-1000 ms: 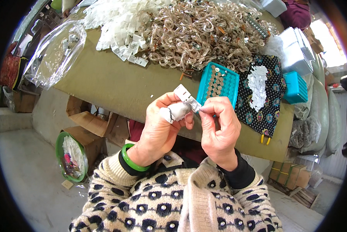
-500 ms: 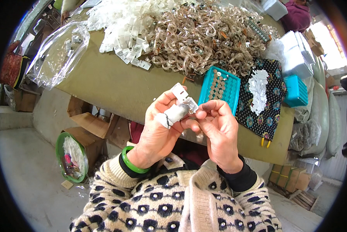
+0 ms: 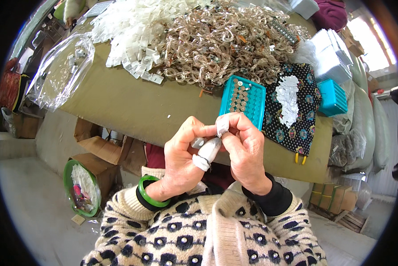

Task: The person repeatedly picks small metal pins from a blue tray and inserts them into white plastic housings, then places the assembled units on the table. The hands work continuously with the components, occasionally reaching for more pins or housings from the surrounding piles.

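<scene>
A small white plastic case point(image 3: 222, 126) is pinched between the fingertips of both hands, above the table's near edge. My left hand point(image 3: 181, 155) grips its left side with thumb and forefinger; one finger wears a white cover point(image 3: 207, 153) smudged grey. My right hand point(image 3: 244, 153) has thumb and forefinger closed on its right side. The fingers hide most of the case. Just beyond the hands lies a turquoise tray point(image 3: 255, 106) with round cells, its left part holding several button cells point(image 3: 239, 98).
A heap of clear wire coils point(image 3: 221, 44) and a pile of white plastic cases point(image 3: 128, 40) cover the far table. Right of the tray, white pieces point(image 3: 288, 99) lie on a dark patterned cloth point(image 3: 307, 115). Stacked turquoise trays point(image 3: 333, 97) stand beyond. A clear bag point(image 3: 61, 71) lies left.
The case, earlier unfolded with its clear part showing, now looks folded together between my fingertips. Both hands have drawn closer around it. The whole view has shifted slightly.
</scene>
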A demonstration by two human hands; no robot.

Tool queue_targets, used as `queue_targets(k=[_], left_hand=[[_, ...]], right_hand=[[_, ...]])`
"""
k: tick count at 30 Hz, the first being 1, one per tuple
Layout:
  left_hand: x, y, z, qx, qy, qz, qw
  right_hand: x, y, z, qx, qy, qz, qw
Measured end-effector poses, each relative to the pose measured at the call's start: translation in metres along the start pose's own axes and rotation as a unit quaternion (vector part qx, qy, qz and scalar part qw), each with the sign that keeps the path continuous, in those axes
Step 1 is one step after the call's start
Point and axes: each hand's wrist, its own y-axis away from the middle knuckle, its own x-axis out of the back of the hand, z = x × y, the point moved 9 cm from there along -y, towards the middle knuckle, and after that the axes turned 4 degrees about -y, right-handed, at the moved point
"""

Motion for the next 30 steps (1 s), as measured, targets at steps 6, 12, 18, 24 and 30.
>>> queue_targets(k=[6, 12, 18, 24, 30], left_hand=[[-0.003, -0.001, 0.001, 0.0, 0.01, -0.004, 1.0], [-0.01, 0.009, -0.026, 0.226, 0.247, -0.015, 0.942], [-0.007, 0.008, -0.04, 0.25, 0.224, -0.014, 0.942], [-0.006, 0.0, -0.045, 0.288, 0.247, -0.008, 0.925], [-0.011, -0.011, -0.046, 0.283, 0.255, -0.029, 0.924]], right_hand=[[0.003, -0.001, -0.004, 0.02, 0.073, -0.061, 0.995], [0.034, -0.027, -0.065, 0.349, 0.468, 0.038, 0.811], [0.056, -0.069, -0.043, 0.382, 0.622, 0.012, 0.683], [0.064, -0.073, -0.036, 0.343, 0.592, -0.041, 0.728], [0.065, -0.078, -0.036, 0.311, 0.581, -0.064, 0.749]])
